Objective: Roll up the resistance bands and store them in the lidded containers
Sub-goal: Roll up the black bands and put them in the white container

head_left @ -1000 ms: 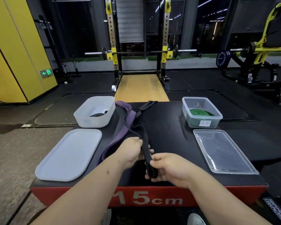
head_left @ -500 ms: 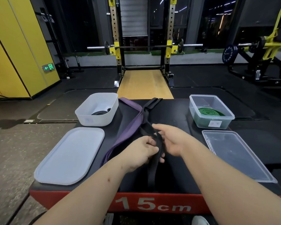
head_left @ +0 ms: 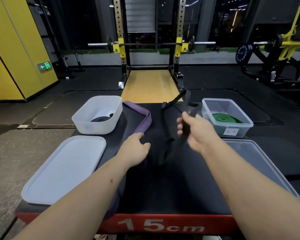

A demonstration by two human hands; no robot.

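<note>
Right grip [head_left: 196, 130]: black band [head_left: 168, 148], beside clear container [head_left: 227, 101].

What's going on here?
A person is storing resistance bands. The right hand grips a black band, partly lifted off the black padded platform; the left hand rests by a flat purple band. A rolled green band sits in the clear plastic tub, a rolled black one in the white tub. The white lid and clear lid lie alongside.
</note>
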